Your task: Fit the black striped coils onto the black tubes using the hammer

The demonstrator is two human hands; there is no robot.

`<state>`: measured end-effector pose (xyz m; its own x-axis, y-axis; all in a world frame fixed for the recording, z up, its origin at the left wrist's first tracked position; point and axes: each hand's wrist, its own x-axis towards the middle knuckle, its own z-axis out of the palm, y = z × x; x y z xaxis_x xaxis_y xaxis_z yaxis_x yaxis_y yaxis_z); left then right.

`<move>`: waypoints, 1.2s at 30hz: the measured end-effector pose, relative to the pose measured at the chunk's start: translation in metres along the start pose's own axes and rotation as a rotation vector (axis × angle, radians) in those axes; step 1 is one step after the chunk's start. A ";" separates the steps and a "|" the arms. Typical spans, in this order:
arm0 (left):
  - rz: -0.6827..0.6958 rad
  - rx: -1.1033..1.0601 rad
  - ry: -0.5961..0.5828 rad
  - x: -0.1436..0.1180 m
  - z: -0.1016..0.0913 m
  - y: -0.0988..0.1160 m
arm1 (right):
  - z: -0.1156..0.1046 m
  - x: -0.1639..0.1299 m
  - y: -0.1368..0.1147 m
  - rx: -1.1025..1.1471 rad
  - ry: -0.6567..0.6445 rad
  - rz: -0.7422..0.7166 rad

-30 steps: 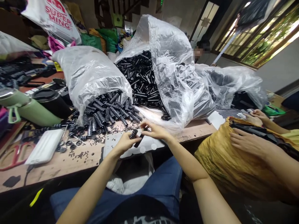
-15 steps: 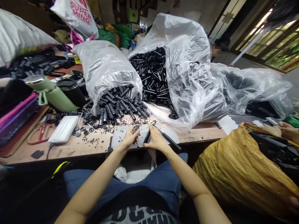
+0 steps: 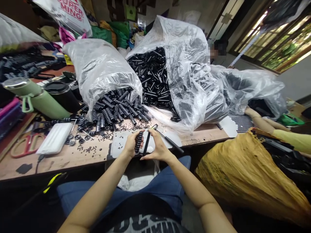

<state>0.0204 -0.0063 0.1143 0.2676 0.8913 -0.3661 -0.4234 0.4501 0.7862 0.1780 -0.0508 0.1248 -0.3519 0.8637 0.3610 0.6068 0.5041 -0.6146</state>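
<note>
Holding a piece in each hand, the person sits in jeans (image 3: 165, 181) close against the tabletop (image 3: 73, 163). The left hand (image 3: 131, 144) has its fingers closed around a black banded piece (image 3: 138, 142), which stands nearly upright. The right hand (image 3: 159, 146) spans a plain black rod (image 3: 146, 143) lengthwise, its thumb at the near end and its forefinger at the far end, so the fingers appear clamped on it. The two pieces are side by side, with a narrow gap between them.

Just beyond, over a pale sheet (image 3: 118, 142), lies a hammer-like tool (image 3: 173, 143). Small dark bits (image 3: 85, 149) are scattered to the left, near a white case (image 3: 54, 138) and red-handled scissors (image 3: 15, 152). On the right stands a yellow sack (image 3: 223, 171), with a co-worker's sleeve (image 3: 291, 137) behind it.

Farther back, a heap of banded pieces (image 3: 116, 111) spills from a clear bag (image 3: 97, 61); beside it, a bigger bag (image 3: 191, 84) holds many plain rods (image 3: 153, 77).

Progress can only be judged loosely: the banded piece looks ringed along its visible length, like those heaped, whereas the rod is bare; these two are not joined, and plenty of plain stock seems left.
</note>
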 end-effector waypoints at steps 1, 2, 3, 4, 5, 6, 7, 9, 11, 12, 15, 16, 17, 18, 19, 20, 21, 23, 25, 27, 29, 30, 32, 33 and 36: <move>-0.004 -0.003 0.016 0.000 0.004 -0.001 | 0.000 0.001 -0.003 0.019 0.000 -0.033; -0.006 0.000 0.029 -0.001 0.007 -0.002 | 0.000 0.003 -0.005 0.032 -0.008 -0.050; -0.009 0.010 0.038 -0.001 0.011 -0.003 | 0.001 0.004 -0.006 0.042 -0.016 -0.053; -0.016 0.025 0.042 -0.002 0.014 -0.004 | 0.002 0.004 -0.006 0.050 -0.022 -0.047; -0.025 0.041 0.042 -0.003 0.017 -0.004 | 0.003 0.004 -0.005 0.057 -0.024 -0.038; -0.029 0.053 0.041 -0.004 0.019 -0.005 | 0.004 0.004 -0.004 0.060 -0.026 -0.029; -0.029 0.062 0.045 -0.005 0.021 -0.004 | 0.005 0.003 -0.003 0.060 -0.030 -0.022; -0.035 0.074 0.057 -0.006 0.023 -0.004 | 0.007 0.001 -0.001 0.057 -0.044 0.000; -0.048 0.090 0.057 -0.007 0.024 -0.003 | 0.008 -0.001 0.000 0.053 -0.044 0.035; -0.058 0.101 0.053 -0.006 0.025 -0.003 | 0.009 -0.002 0.000 0.055 -0.034 0.051; -0.086 0.143 0.050 -0.003 0.024 -0.004 | 0.014 -0.003 0.002 0.074 0.015 0.071; -0.097 0.158 0.057 -0.001 0.023 -0.005 | 0.017 -0.003 0.003 0.079 0.024 0.075; -0.104 0.176 0.060 0.001 0.022 -0.006 | 0.019 -0.002 0.004 0.078 0.031 0.082; -0.103 0.204 0.057 0.003 0.019 -0.008 | 0.023 -0.002 0.006 0.069 0.032 0.094; -0.080 0.246 0.051 0.006 0.016 -0.010 | 0.027 -0.001 0.008 0.052 0.032 0.111; -0.028 0.315 0.042 0.008 0.012 -0.013 | 0.032 0.000 0.010 0.026 0.034 0.132; 0.060 0.417 0.033 0.010 0.007 -0.016 | 0.037 0.001 0.012 -0.007 0.039 0.158; 0.314 0.704 0.022 0.012 -0.004 -0.025 | 0.050 0.002 0.016 -0.092 0.050 0.227; 0.563 1.020 0.007 0.014 -0.017 -0.036 | 0.061 0.002 0.018 -0.184 0.041 0.308; 0.696 1.276 -0.034 0.018 -0.030 -0.046 | 0.065 0.001 0.020 -0.253 0.004 0.368; 0.771 1.448 -0.093 0.026 -0.041 -0.053 | 0.060 -0.001 0.023 -0.290 -0.041 0.375; 0.810 1.500 -0.127 0.030 -0.046 -0.055 | 0.053 -0.002 0.026 -0.308 -0.053 0.362; 0.900 1.548 -0.201 0.038 -0.055 -0.058 | 0.035 -0.007 0.033 -0.376 -0.030 0.376; 0.944 1.557 -0.230 0.040 -0.058 -0.058 | 0.025 -0.011 0.037 -0.428 -0.005 0.426; 1.041 1.601 -0.258 0.037 -0.065 -0.056 | 0.001 -0.022 0.051 -0.593 0.016 0.676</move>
<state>-0.0017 0.0053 0.0242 0.6376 0.6387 0.4307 0.5513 -0.7688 0.3241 0.2156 -0.0441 0.0850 0.2214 0.9729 0.0660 0.9504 -0.2002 -0.2379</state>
